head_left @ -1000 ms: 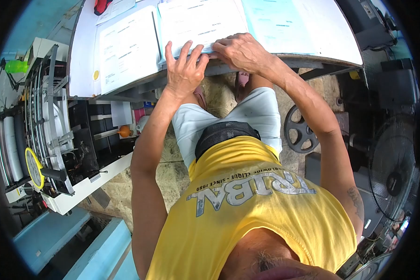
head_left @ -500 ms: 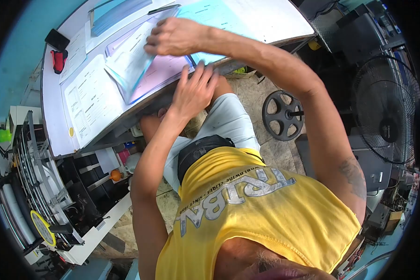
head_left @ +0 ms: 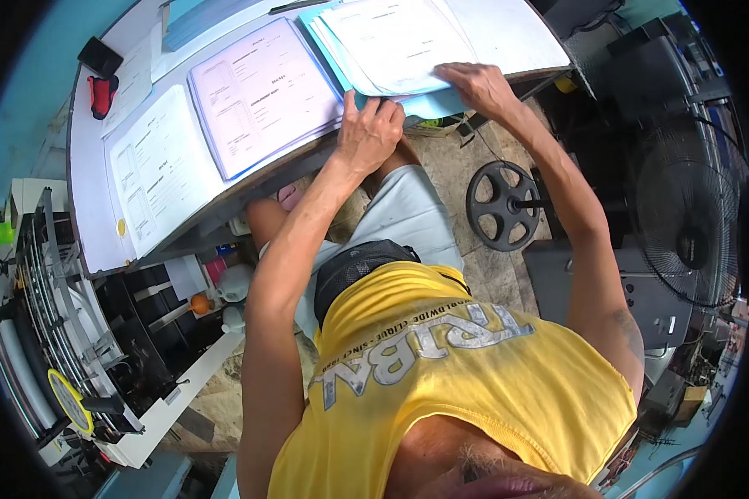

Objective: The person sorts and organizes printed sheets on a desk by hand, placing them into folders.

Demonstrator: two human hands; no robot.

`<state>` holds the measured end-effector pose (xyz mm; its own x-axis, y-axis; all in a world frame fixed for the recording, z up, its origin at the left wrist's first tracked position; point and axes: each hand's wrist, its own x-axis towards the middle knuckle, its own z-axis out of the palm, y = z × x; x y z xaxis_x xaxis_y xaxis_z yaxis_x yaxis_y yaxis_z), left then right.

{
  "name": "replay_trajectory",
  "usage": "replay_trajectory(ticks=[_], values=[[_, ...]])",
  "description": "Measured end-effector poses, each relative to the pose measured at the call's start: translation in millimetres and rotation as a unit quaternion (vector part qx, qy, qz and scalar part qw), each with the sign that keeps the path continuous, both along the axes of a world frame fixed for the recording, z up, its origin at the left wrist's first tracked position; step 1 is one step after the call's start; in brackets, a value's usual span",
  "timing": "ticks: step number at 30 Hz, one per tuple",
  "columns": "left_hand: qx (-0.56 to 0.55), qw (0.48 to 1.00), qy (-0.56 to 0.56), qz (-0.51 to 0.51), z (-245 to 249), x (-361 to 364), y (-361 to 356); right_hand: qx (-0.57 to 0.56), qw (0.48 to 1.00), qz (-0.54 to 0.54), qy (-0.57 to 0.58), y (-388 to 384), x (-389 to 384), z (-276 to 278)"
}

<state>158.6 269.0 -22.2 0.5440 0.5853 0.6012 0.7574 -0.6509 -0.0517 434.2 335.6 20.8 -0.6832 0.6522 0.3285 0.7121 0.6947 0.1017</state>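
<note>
A stack of white sheets of paper (head_left: pixel 391 41) lies over light-blue sheets (head_left: pixel 437 104) at the table's right part. My right hand (head_left: pixel 478 87) grips the near right corner of the white sheets, fingers bent over the edge. My left hand (head_left: pixel 372 133) is closed at the near left corner of the same sheets, its fingers curled at the paper edge; the fingertips are partly hidden. Just left of it lies a stack of pink printed sheets (head_left: pixel 266 91). Farther left is a stack of white forms (head_left: pixel 160 166).
The white table (head_left: pixel 96 237) ends just in front of my legs. A black pen (head_left: pixel 300 6), a red-and-black object (head_left: pixel 102 96) and a dark box-like item (head_left: pixel 100 62) lie on it. A fan (head_left: pixel 686 216) stands right; a weight plate (head_left: pixel 503 205) is below.
My right hand has carried the white and light-blue sheets from over the pink stack to the right. The pink stack is now uncovered. My left hand has shifted slightly right and curled its fingers.
</note>
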Motion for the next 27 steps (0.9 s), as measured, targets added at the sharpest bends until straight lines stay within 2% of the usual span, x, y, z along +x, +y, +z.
replay_trajectory(ticks=[1, 2, 5, 7, 9, 10, 13, 15, 18, 19, 21, 24, 27], values=[[-0.035, 0.999, -0.02, -0.001, 2.9, 0.7, 0.4, 0.026, 0.999, 0.019, 0.017, -8.1, 2.0, -4.1], [-0.011, 0.997, -0.081, -0.005, 4.4, 3.0, 3.4, -0.016, 1.0, -0.012, -0.005, -17.1, 1.7, -1.9], [-0.045, 0.986, -0.158, -0.004, 16.7, 1.4, 3.0, -0.065, 0.998, 0.007, -0.026, -41.5, -11.9, 26.0], [-0.065, 0.984, -0.163, 0.005, 28.1, -6.7, -0.5, -0.048, 0.997, -0.005, -0.057, -47.3, -12.3, 20.4], [0.01, 0.979, -0.202, 0.023, 33.9, -24.3, -11.4, -0.033, 0.997, -0.012, -0.068, -47.5, -16.1, 15.4], [0.019, 0.98, -0.193, 0.047, 36.6, -40.5, -21.0, -0.022, 0.995, -0.015, -0.097, -41.3, -10.7, 5.9], [0.032, 0.979, -0.15, 0.132, 45.5, -116.0, -66.3, -0.06, 0.998, -0.022, 0.0, -30.8, -4.6, -1.6], [0.026, 0.973, -0.096, 0.209, 34.3, -186.5, -97.7, -0.089, 0.994, -0.033, 0.048, -30.6, -6.9, 6.0], [-0.057, 0.931, -0.018, 0.36, 31.5, -282.4, -145.5, -0.109, 0.99, -0.079, 0.048, -22.9, -10.0, 9.7], [-0.094, 0.901, 0.062, 0.419, 26.8, -306.5, -160.6, -0.129, 0.986, -0.095, 0.048, -25.0, -13.2, 14.3], [-0.109, 0.893, 0.17, 0.402, 26.8, -337.3, -187.0, -0.119, 0.988, -0.093, 0.042, -25.8, -12.7, 10.3], [-0.049, 0.916, 0.205, 0.341, 12.6, -363.3, -199.9, -0.11, 0.989, -0.088, 0.053, -22.4, -11.9, 5.3], [-0.033, 0.938, 0.125, 0.322, 20.9, -357.4, -192.2, -0.11, 0.988, -0.091, 0.052, -22.8, -10.0, 3.1]])
